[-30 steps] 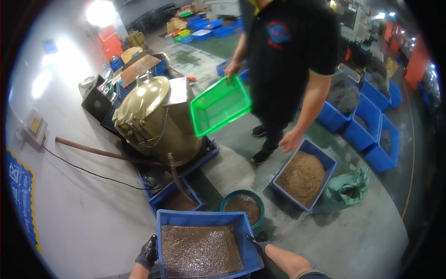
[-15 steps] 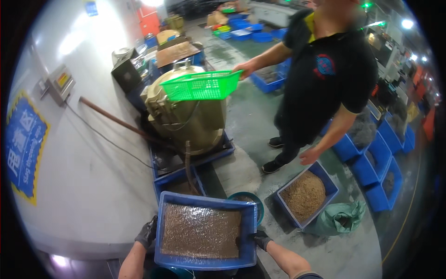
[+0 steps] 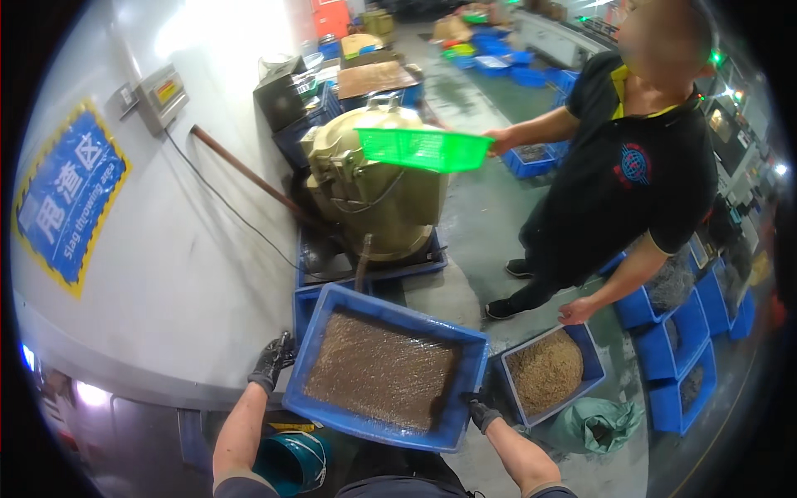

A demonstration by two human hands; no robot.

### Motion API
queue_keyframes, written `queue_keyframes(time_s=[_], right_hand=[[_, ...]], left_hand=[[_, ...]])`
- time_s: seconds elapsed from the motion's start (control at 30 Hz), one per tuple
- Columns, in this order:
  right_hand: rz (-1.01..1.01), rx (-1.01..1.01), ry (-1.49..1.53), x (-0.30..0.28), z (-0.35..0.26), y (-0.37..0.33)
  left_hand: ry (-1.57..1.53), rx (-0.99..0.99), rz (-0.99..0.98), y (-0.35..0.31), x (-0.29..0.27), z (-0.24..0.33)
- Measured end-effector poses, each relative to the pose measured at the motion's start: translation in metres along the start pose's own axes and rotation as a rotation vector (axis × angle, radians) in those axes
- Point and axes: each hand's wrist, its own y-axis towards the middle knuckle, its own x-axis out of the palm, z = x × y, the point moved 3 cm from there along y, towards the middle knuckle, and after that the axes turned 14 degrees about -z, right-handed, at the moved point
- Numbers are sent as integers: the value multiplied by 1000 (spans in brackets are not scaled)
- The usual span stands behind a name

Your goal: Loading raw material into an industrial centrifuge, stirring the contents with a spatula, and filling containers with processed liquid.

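Observation:
A blue plastic tub (image 3: 471, 373) is held up in front of me, tilted, with glistening brown wet material (image 3: 382, 369) spread inside. My gloved left hand (image 3: 274, 361) is closed at its left side, where some fingers are hidden. At the right rim, my gloved right hand (image 3: 481, 410) grips the tub, its fingertips partly out of sight. Below my left forearm stands a teal bucket (image 3: 286, 465). Just right of my right hand, another blue tub (image 3: 594, 378) holds a heap of tan granular material (image 3: 545, 371).
A co-worker (image 3: 623, 166) stands ahead, holding a green basket (image 3: 423, 149) beside a gold-coloured round machine (image 3: 378, 199). A brown pipe (image 3: 249, 174) leans by the white wall (image 3: 207, 249). A green sack (image 3: 598, 427) and several blue tubs (image 3: 681, 382) are on the right.
The tub has turned clockwise and shifted slightly right, still between my hands. The view has swung left, bringing the teal bucket out below. The co-worker still holds the basket.

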Motion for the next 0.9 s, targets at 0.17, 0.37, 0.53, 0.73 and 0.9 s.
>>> queue_keyframes(time_s=[0.17,0.37,0.53,0.73,0.9], right_hand=[[124,241,116,-19,-1,22],[277,96,-178,-39,-51,45],[389,324,148,-79,-94,78],[318,582,527,-114,8,169],[81,169,111,-165,139,224]], left_hand=[[-334,-29,195,1,-31,-49],[-613,-281,74,-3,-50,-178],[-815,-533,-45,22,-7,-257],[-1084,-317,-275,-17,-7,-265],[-823,-559,19,3,67,-216]])
